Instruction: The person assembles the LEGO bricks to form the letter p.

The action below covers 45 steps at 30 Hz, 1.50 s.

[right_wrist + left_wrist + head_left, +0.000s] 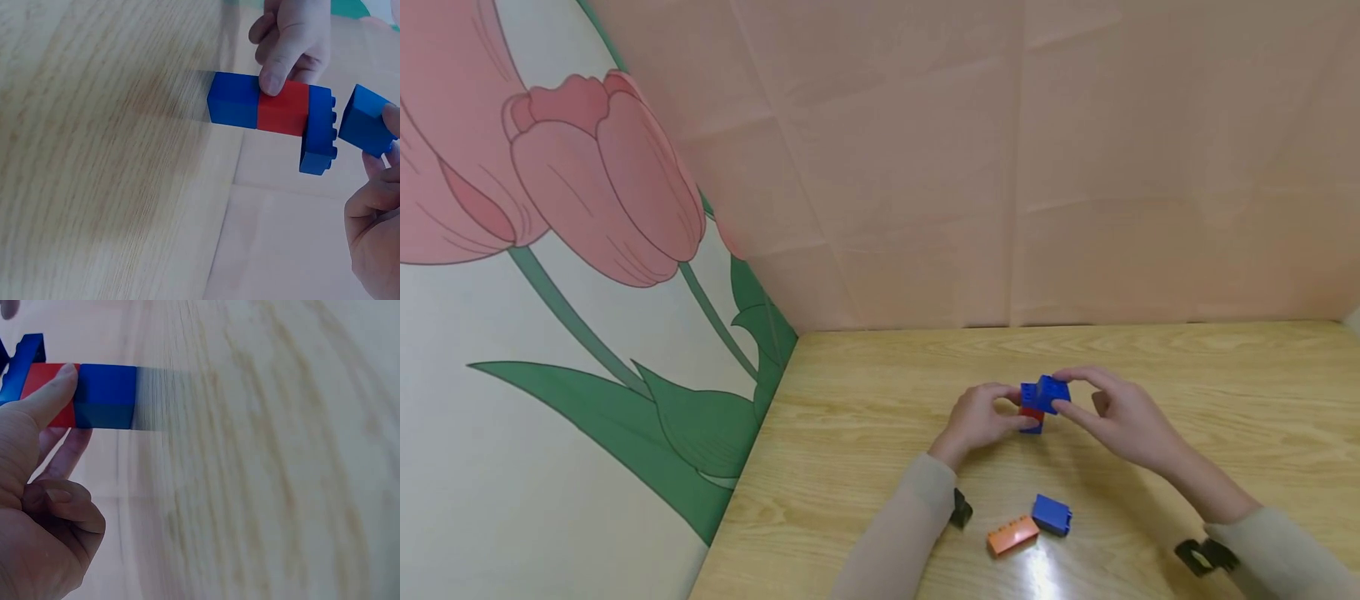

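Note:
A small tower of toy building bricks stands upright on the wooden table. At its foot is a blue brick (232,100), a red brick (284,115) sits on that, and a longer blue brick (319,131) tops it, overhanging one side with its studs showing. My left hand (976,421) pinches the tower at the red brick, thumb on one face and fingers behind. In my right hand (1131,417), thumb and fingertips grip another blue brick (364,122), held tilted. It is close over the studs of the top brick, with a narrow gap between them in the right wrist view.
Nearer the person, an orange brick (1012,536) and a blue brick (1052,515) lie on the table (820,500), end to corner. A pink cloth-like backdrop (925,167) rises behind the table's far edge. A wall with painted tulips (602,175) stands along the left side.

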{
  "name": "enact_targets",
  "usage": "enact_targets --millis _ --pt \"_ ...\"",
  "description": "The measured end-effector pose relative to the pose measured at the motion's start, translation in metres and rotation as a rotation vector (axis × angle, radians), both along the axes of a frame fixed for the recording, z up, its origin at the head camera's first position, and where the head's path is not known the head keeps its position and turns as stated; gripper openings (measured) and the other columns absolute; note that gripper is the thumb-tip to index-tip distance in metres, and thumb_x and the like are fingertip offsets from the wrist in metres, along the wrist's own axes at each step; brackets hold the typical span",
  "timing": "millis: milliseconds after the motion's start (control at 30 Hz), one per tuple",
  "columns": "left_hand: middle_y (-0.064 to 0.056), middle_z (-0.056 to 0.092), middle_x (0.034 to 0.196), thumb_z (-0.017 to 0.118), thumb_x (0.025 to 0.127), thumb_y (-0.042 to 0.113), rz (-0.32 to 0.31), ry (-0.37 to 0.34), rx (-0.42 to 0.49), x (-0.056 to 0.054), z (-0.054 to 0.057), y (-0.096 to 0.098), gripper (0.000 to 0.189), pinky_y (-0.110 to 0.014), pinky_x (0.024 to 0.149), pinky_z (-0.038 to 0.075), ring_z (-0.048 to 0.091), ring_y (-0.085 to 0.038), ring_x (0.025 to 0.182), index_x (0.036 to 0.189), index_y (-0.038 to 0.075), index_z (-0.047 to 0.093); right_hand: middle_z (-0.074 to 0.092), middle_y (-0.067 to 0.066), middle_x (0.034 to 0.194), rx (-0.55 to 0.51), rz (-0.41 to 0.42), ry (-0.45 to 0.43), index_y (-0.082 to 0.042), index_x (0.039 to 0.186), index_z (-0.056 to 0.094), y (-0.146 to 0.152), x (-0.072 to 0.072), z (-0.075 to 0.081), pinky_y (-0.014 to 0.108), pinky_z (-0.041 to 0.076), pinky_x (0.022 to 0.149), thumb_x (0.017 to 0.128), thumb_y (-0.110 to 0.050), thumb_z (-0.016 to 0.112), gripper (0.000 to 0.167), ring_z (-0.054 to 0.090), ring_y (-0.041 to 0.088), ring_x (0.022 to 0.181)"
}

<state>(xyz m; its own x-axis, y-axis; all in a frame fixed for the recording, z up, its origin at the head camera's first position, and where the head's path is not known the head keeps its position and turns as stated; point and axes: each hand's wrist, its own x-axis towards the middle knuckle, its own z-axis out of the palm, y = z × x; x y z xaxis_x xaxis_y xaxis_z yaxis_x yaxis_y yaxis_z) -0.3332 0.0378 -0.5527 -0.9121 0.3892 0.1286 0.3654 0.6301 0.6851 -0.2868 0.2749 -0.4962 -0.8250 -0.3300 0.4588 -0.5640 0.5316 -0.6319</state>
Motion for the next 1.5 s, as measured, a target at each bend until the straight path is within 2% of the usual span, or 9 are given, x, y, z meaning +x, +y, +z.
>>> enact_targets --millis 167,400,633,967,1033,1100,1200,1367,1500 --pt "0.023 0.068 0.106 0.082 0.088 0.048 -0.007 -0.002 0.008 0.0 -0.001 -0.001 0.037 -0.027 0.098 0.048 0.063 -0.001 0.111 0.119 0.028 0.077 0.045 -0.006 0.069 0.001 0.0 0.017 -0.016 0.129 0.068 -0.002 -0.006 0.0 0.026 0.033 0.038 0.094 -0.017 0.081 0.038 0.036 0.007 0.043" --pt "0.022 0.068 0.105 0.08 0.088 0.051 -0.006 -0.023 0.015 0.001 0.0 -0.001 0.037 -0.03 0.098 0.049 0.062 -0.001 0.109 0.119 0.032 0.076 0.047 -0.003 0.07 0.015 -0.014 -0.014 -0.015 0.132 0.066 -0.006 -0.011 0.002 0.027 0.033 0.039 0.096 -0.021 0.078 0.038 0.037 0.008 0.043" --pt "0.022 0.069 0.106 0.08 0.089 0.051 -0.003 -0.022 0.007 0.002 0.001 -0.001 0.038 -0.03 0.099 0.049 0.063 -0.003 0.111 0.121 0.031 0.076 0.065 0.004 0.108 0.008 -0.003 -0.032 -0.015 0.131 0.067 -0.01 -0.015 0.006 0.028 0.034 0.039 0.096 -0.021 0.078 0.038 0.038 0.009 0.044" --pt "0.021 0.069 0.105 0.08 0.089 0.05 -0.014 0.006 -0.004 0.001 -0.001 -0.001 0.038 -0.027 0.095 0.049 0.064 -0.002 0.108 0.12 0.029 0.076 0.067 0.011 0.125 0.013 0.025 -0.078 -0.014 0.132 0.066 -0.008 -0.02 0.004 0.028 0.036 0.041 0.098 -0.024 0.075 0.036 0.039 0.01 0.046" --pt "0.022 0.068 0.104 0.08 0.089 0.05 -0.013 0.006 -0.003 0.0 -0.001 -0.001 0.037 -0.027 0.095 0.049 0.064 -0.002 0.108 0.119 0.029 0.076 0.066 0.012 0.129 0.001 0.026 -0.098 -0.014 0.132 0.067 -0.009 -0.021 0.003 0.026 0.042 0.046 0.101 -0.025 0.073 0.034 0.051 0.011 0.054" --pt "0.022 0.068 0.103 0.08 0.089 0.05 -0.012 0.005 -0.001 0.0 -0.001 -0.001 0.036 -0.027 0.095 0.049 0.064 -0.002 0.107 0.118 0.03 0.077 0.065 0.013 0.133 -0.02 0.023 -0.125 -0.015 0.133 0.067 -0.009 -0.021 0.003 0.024 0.05 0.055 0.102 -0.026 0.07 0.033 0.065 0.016 0.072" --pt "0.023 0.068 0.103 0.08 0.088 0.051 -0.009 0.0 -0.001 0.0 0.0 0.0 0.036 -0.027 0.096 0.049 0.064 -0.003 0.108 0.118 0.03 0.077 0.063 0.016 0.137 -0.05 0.025 -0.159 -0.012 0.134 0.068 -0.011 -0.022 0.003 0.025 0.055 0.07 0.105 -0.025 0.066 0.032 0.07 0.029 0.102" --pt "0.022 0.068 0.104 0.081 0.088 0.05 -0.005 0.002 -0.004 0.0 0.0 0.0 0.036 -0.027 0.096 0.049 0.064 -0.002 0.108 0.118 0.029 0.077 0.061 0.021 0.138 -0.065 0.046 -0.178 -0.008 0.136 0.066 -0.012 -0.021 0.004 0.027 0.056 0.072 0.105 -0.025 0.065 0.035 0.07 0.037 0.104" --pt "0.019 0.07 0.105 0.08 0.089 0.05 -0.009 0.009 -0.01 -0.001 -0.002 0.0 0.037 -0.026 0.095 0.049 0.063 -0.002 0.107 0.118 0.028 0.077 0.063 0.018 0.137 -0.044 0.054 -0.15 -0.008 0.135 0.067 -0.014 -0.022 0.004 0.025 0.055 0.08 0.105 -0.023 0.065 0.033 0.065 0.038 0.114"
